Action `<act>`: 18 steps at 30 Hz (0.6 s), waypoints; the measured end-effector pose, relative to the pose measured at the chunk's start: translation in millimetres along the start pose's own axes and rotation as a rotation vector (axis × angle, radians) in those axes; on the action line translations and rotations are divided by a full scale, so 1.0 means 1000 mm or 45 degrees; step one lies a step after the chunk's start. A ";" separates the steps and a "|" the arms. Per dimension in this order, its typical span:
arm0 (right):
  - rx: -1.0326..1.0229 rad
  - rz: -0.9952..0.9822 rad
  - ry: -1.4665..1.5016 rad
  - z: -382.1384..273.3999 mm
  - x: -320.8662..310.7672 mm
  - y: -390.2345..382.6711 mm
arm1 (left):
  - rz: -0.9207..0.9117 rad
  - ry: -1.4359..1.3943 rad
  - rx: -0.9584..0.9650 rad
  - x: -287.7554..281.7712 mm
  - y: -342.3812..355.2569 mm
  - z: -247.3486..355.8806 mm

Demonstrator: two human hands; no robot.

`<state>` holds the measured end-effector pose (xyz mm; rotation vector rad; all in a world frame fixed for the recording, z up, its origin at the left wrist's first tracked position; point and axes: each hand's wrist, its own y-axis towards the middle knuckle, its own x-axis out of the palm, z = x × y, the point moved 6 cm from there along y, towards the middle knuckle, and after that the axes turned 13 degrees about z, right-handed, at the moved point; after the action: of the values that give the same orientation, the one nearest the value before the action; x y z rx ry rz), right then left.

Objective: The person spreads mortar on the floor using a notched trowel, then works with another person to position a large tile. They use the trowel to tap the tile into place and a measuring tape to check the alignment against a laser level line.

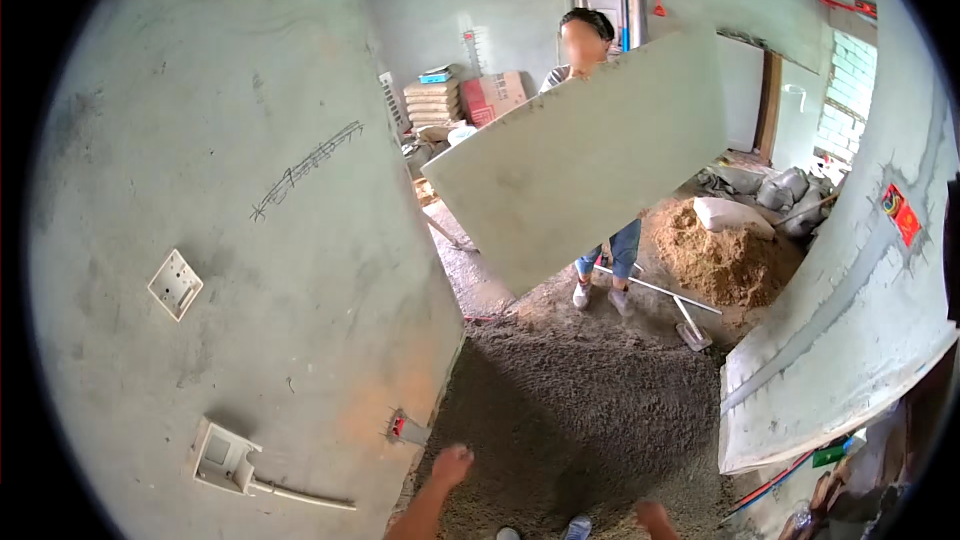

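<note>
Left hand [453, 464] curls closed near a red wall box [398, 426]; whether the right hand [655, 519] is open, I cannot tell. Beyond the rough dark floor [640, 390], a co-worker [625, 246] holds a large pale board [590, 165], long axis slanting up rightward.

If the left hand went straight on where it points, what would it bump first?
Probably the big pale board ahead; if the left hand dips, the rough dark floor. Depth is unclear.
</note>
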<state>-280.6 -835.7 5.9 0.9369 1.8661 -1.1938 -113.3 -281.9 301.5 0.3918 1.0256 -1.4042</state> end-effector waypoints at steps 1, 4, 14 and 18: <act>0.005 0.038 0.054 -0.013 -0.009 0.001 | 0.059 -0.119 0.009 -0.018 0.026 0.014; 0.755 0.094 0.745 -0.018 -0.040 0.007 | 0.635 0.051 0.459 -0.104 0.086 0.104; 0.482 0.374 0.375 -0.006 -0.320 0.143 | 0.177 -2.124 -0.412 -0.180 0.244 0.357; 0.543 0.954 1.490 -0.015 -0.474 0.168 | 0.109 -2.456 -0.410 -0.163 0.275 0.384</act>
<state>87.2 -861.3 348.2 2.6827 1.6623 -0.5432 300.5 -422.4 543.6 -1.0336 -0.4059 -0.8657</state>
